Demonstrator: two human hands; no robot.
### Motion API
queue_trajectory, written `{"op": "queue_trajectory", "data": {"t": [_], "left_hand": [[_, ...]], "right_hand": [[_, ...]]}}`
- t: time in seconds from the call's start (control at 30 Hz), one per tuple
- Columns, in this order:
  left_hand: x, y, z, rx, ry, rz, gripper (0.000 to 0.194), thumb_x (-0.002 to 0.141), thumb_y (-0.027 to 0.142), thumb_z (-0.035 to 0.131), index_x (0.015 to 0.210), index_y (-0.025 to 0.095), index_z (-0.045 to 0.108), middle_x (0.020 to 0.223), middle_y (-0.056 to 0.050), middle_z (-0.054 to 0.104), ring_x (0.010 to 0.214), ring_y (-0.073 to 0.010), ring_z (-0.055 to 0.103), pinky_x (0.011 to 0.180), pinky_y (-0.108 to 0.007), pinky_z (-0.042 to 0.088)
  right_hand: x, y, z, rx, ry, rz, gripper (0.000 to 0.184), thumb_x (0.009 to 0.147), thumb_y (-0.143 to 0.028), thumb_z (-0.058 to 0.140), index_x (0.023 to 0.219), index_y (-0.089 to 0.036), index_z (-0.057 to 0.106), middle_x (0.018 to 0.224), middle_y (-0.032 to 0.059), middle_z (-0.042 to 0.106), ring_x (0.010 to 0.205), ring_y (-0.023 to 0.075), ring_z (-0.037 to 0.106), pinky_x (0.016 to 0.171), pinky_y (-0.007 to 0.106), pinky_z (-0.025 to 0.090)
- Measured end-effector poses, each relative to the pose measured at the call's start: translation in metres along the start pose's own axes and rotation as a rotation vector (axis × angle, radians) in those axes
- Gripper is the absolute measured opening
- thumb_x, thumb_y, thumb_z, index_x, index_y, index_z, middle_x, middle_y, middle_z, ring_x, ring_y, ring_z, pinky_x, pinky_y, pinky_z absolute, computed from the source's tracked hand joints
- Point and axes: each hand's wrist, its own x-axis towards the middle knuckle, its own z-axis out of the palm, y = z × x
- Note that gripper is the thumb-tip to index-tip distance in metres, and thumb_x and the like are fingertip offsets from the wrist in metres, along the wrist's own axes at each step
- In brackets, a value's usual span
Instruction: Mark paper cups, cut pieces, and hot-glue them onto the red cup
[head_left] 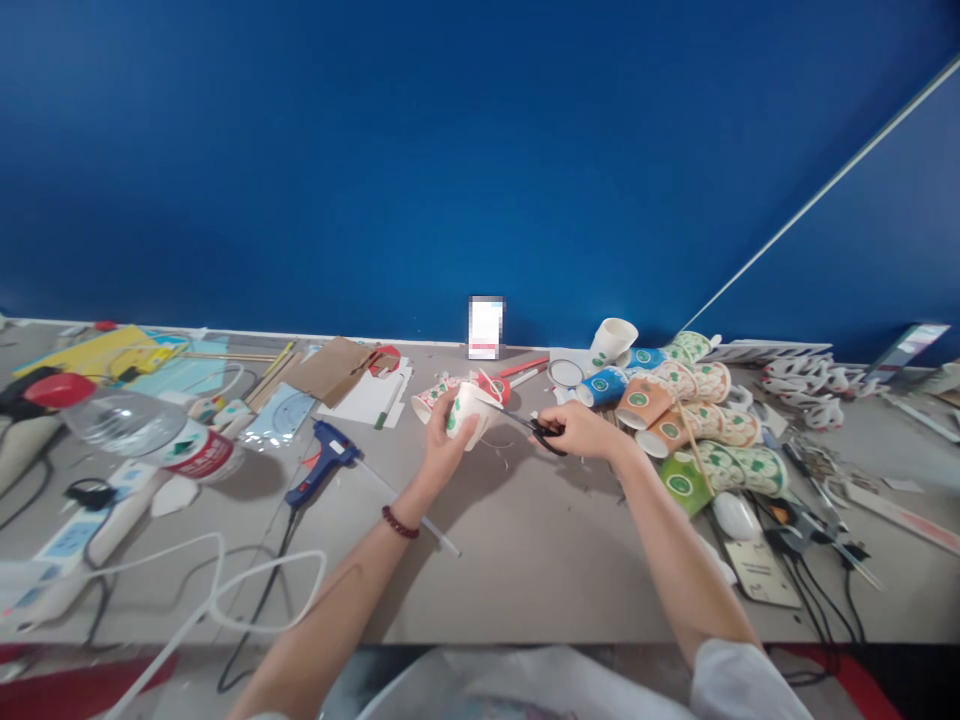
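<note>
In the middle of the table, my left hand [448, 430] is closed around a white paper cup [469, 415] with a green leaf print, held tilted above the surface. My right hand [581, 430] grips the black handles of a pair of scissors [547, 436]. Their blades point left and reach the cup's rim, where a strip of paper curls up. Whether the blades are closed on the paper is too small to tell. Just behind the cup lies a red-patterned paper cup [425, 402], partly hidden by my left hand.
Blue glue gun [324, 462] with its cord and a large plastic bottle [150, 430] lie left, beside a power strip [82, 545]. Stacked paper cups [675, 400] spread right, near several white-handled scissors [806, 385]. A phone [487, 328] stands against the blue wall. Brown cardboard [330, 368] lies behind.
</note>
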Motion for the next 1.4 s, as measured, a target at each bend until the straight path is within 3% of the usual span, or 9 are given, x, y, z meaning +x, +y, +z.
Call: {"op": "queue_trajectory", "data": {"t": [0.5,0.83,1.4], "left_hand": [[-0.003,0.000,0.001,0.012,-0.020,0.102,0.045,0.084,0.042,0.057,0.122,0.020,0.050,0.122,-0.011,0.058,0.114,-0.0243,0.055,0.095,-0.038,0.045],[-0.001,0.014,0.000,0.042,0.053,0.079,0.048,0.081,0.043,0.061,0.122,0.019,0.051,0.121,-0.012,0.058,0.113,-0.0248,0.055,0.095,-0.038,0.045],[-0.002,0.007,0.001,-0.001,0.039,0.035,0.044,0.082,0.044,0.060,0.118,0.020,0.052,0.116,-0.010,0.060,0.107,-0.0229,0.058,0.090,-0.036,0.047]], "right_hand": [[0.000,0.000,-0.004,-0.056,-0.028,-0.011,0.027,0.075,-0.032,0.051,0.055,-0.019,0.038,0.051,-0.0063,0.039,0.051,0.0082,0.031,0.049,0.023,0.023],[-0.001,-0.001,-0.001,-0.031,0.015,-0.008,0.037,0.076,-0.044,0.055,0.055,-0.019,0.038,0.051,-0.0060,0.038,0.051,0.0088,0.031,0.049,0.023,0.026],[-0.002,-0.002,-0.002,0.025,-0.009,0.031,0.042,0.074,-0.050,0.060,0.056,-0.019,0.038,0.052,-0.0067,0.038,0.051,0.0085,0.032,0.048,0.022,0.025]]}}
